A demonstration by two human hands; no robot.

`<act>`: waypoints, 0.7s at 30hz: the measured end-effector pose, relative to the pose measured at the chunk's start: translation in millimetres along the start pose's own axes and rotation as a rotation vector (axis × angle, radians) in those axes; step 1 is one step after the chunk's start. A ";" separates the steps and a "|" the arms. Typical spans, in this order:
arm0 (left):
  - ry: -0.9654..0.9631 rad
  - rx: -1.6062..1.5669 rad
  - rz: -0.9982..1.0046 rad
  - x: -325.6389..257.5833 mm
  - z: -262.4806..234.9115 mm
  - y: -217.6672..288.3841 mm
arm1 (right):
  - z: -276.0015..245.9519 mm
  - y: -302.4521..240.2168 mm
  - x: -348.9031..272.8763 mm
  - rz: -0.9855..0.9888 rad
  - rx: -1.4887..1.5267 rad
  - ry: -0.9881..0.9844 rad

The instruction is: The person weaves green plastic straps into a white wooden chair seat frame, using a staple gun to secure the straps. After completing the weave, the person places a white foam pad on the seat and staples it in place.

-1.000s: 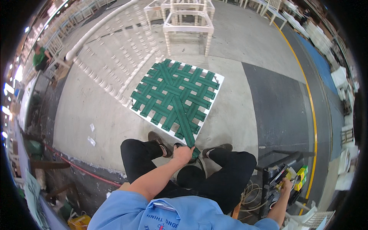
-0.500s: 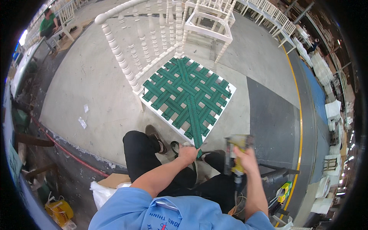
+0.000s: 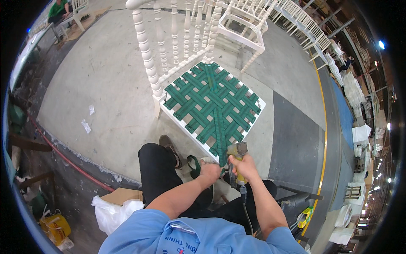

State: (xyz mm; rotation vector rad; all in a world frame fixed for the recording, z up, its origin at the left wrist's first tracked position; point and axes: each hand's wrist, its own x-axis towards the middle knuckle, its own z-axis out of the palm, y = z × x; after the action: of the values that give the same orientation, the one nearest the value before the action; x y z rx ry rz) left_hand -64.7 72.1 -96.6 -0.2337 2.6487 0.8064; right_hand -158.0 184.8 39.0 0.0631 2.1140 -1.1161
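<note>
A white chair (image 3: 146,53) with turned spindles stands before my knees, its seat woven with green webbing (image 3: 192,99). One green strap (image 3: 220,127) runs diagonally on top of the weave to the corner nearest me. My left hand (image 3: 210,171) is closed on the strap's end just below that corner; a loose loop of webbing hangs beside it. In my right hand (image 3: 246,167) is a yellow and grey air staple gun (image 3: 237,149), its hose trailing down from the handle. The gun's nose is beside the strap at the corner; whether it touches is hard to tell.
Behind stands another white chair frame (image 3: 241,31) with an open seat. A red hose (image 3: 78,163) runs along the floor at left, near a white plastic bag (image 3: 116,211) and a yellow container (image 3: 56,227). A person in green (image 3: 58,10) sits far left.
My right hand has brought the staple gun leftward and up to the chair's near corner. My left hand keeps its hold on the strap. The whole view has shifted slightly.
</note>
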 end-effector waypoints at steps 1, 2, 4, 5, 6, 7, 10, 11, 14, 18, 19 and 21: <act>-0.066 0.004 -0.002 0.5 -0.9 -0.2 | 0.2 0.4 0.3 -0.036 -0.010 -0.013; -0.056 0.019 0.007 0.9 -2.0 -0.4 | 0.8 0.4 0.3 -0.043 -0.023 -0.018; -0.140 0.065 0.019 0.9 -3.9 -0.3 | 2.0 0.5 -1.1 -0.063 -0.023 -0.024; -0.092 0.055 0.018 0.9 -4.7 0.0 | 2.7 0.1 -1.7 -0.080 -0.013 -0.024; -0.090 0.058 0.012 0.7 -5.3 0.2 | 3.6 -0.4 -2.2 -0.080 -0.003 -0.007; -0.111 0.061 0.010 0.3 -5.8 0.5 | 5.3 -0.8 -2.3 -0.090 -0.003 -0.019; -0.137 0.102 0.021 -1.2 -6.8 1.3 | 10.2 -1.6 -2.9 -0.061 -0.007 -0.021; -0.080 0.081 0.011 -1.5 -7.2 1.6 | 11.2 -1.8 -2.7 -0.059 -0.013 -0.031; -0.086 0.054 -0.005 -0.5 -9.4 2.4 | 12.9 -1.9 -2.4 -0.098 -0.001 -0.035; -0.143 0.052 0.009 -1.0 -11.0 2.0 | 18.0 -1.6 -1.7 -0.023 -0.010 -0.074; -0.157 0.062 0.018 -0.9 -11.1 1.5 | 19.1 -1.8 -2.4 -0.040 -0.012 -0.060; -0.096 0.000 -0.013 -1.6 -9.5 1.4 | 17.1 -2.3 -5.7 -0.015 -0.014 -0.028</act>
State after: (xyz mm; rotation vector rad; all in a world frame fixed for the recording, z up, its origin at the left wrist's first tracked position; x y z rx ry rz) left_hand -66.4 68.0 -87.9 -0.2066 2.5555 0.7930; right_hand -144.7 172.5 38.1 0.0251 2.1009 -1.1042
